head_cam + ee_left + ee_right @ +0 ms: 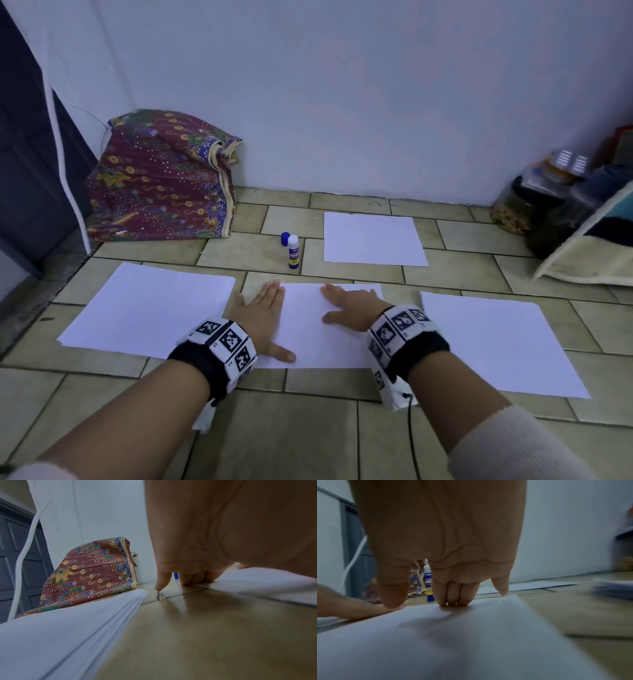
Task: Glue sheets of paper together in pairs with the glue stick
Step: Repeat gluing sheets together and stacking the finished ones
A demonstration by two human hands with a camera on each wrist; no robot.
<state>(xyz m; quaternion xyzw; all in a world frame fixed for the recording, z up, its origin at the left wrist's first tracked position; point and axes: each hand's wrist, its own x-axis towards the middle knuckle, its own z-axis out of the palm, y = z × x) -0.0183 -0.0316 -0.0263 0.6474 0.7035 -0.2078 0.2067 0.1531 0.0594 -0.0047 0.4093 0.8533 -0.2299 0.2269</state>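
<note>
1. the tiled beige floor (308,428) carries everything; a thick stack of white paper sheets (150,308) lies at 9 o'clock of the hands, a second white stack (500,342) at 3 o'clock, and a lone white sheet (373,238) at 1 o'clock near the wall.
2. the white paper sheet in the middle (318,335) lies flat with its long axis left to right, under both hands.
3. the left hand (262,317) presses flat on its left edge, fingers straight, gripping nothing.
4. the right hand (352,310) presses flat on its right part, fingers likewise straight.
5. the uncapped white and blue glue stick (293,251) stands upright at 12 o'clock, just beyond the sheet's far edge; the left hand looks slightly nearer, judging by eye.
6. its small blue cap (285,238) stands just behind it.
</note>
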